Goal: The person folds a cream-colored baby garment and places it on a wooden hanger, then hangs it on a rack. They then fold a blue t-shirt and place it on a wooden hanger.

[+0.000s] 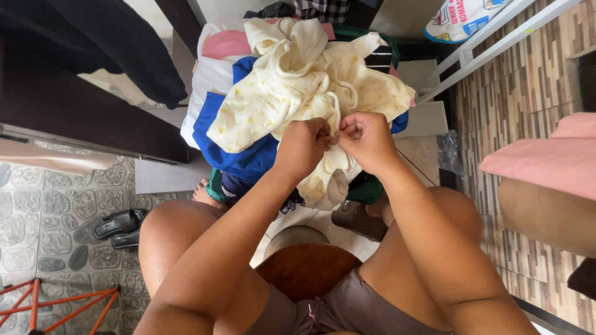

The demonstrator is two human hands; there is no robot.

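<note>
A cream garment [292, 93] with small yellow dots lies crumpled on top of a heap of clothes. My left hand [302, 144] pinches a fold of it at its lower middle. Right beside it, my right hand [367, 138] grips the same fold, the knuckles of both hands almost touching. A blue garment [239, 158] lies under the cream one, with pink cloth [223, 44] and white cloth beneath and behind. My bare knees frame the view as I sit on a round brown stool [307, 270].
Black sandals [121, 226] rest on the stone-pattern floor at left, near an orange metal frame [56, 304]. A dark panel [68, 93] stands at upper left. A pink cushion [549, 158] sits at right, and a white rail [490, 43] crosses the upper right.
</note>
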